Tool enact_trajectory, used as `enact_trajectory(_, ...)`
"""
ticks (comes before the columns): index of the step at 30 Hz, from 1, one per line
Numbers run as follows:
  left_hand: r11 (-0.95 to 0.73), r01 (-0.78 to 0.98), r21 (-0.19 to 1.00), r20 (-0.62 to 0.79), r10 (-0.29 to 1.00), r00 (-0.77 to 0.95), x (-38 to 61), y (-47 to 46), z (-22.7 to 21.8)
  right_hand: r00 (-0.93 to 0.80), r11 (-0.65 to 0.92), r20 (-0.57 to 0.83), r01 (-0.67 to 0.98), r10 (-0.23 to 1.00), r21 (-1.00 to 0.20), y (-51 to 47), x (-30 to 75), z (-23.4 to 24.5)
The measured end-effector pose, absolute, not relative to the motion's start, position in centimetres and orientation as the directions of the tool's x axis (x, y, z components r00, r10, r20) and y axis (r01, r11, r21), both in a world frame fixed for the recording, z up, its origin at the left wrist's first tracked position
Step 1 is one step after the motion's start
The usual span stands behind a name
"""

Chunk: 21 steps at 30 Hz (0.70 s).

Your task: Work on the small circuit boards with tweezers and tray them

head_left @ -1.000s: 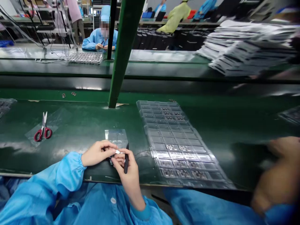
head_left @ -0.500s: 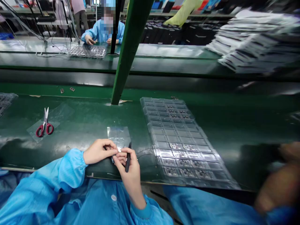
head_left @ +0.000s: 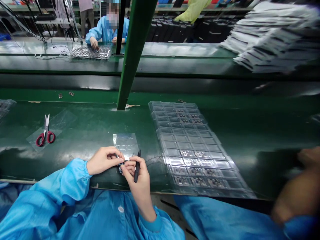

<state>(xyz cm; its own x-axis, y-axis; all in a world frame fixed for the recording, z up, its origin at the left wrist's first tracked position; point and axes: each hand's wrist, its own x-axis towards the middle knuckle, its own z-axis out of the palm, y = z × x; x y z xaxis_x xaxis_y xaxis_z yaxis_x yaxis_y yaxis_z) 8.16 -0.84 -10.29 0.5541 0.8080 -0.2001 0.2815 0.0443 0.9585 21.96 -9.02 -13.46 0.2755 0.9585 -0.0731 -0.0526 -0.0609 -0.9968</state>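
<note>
My left hand (head_left: 103,161) is closed in a pinch at the top of a small circuit board (head_left: 120,167). Thumb and fingertips of my right hand (head_left: 140,178) meet the same board from the other side. Black tweezers (head_left: 137,170) are tucked in my right hand, tip pointing up and away from the board. Fingers partly cover the board, so its details are hidden. A thin wire seems to run up from my fingertips. Just beyond my hands a clear plastic sheet (head_left: 126,141) lies flat on the green bench (head_left: 95,126).
Right of my hands lie clear compartment trays (head_left: 185,136), some cells holding circuit boards. Red-handled scissors (head_left: 45,135) rest on plastic film at left. A green post (head_left: 131,56) rises ahead. A co-worker's arm (head_left: 297,193) is at right; another person (head_left: 100,31) sits opposite.
The view has shifted slightly. My hands keep nearly the same grip, with a bit more of the board showing between them. The person opposite has moved a hand onto their tray.
</note>
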Motion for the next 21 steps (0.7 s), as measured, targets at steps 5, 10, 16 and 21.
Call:
enact_trajectory(5,0.025,0.297,0.954,-0.19,0.818,0.543,8.13,-0.81,-10.54,0.277,-0.053,-0.065,-0.05,0.959,-0.997,-9.14,21.94,-13.34)
enact_trajectory(10,-0.037,0.315,0.948,-0.141,0.841,0.523,8.17,-1.0,-10.6,0.288,-0.046,-0.05,-0.023,0.956,-0.999,-9.22,21.82,-13.17)
enact_trajectory(16,-0.068,0.356,0.932,-0.123,0.866,0.485,8.14,-1.35,-10.35,0.307,-0.051,-0.048,0.0,0.95,-0.999,-9.3,21.68,-13.32)
enact_trajectory(21,-0.083,0.344,0.936,-0.111,0.855,0.507,7.86,-1.28,-10.52,0.302,-0.039,-0.042,-0.015,0.952,-0.999,-9.21,21.77,-13.34)
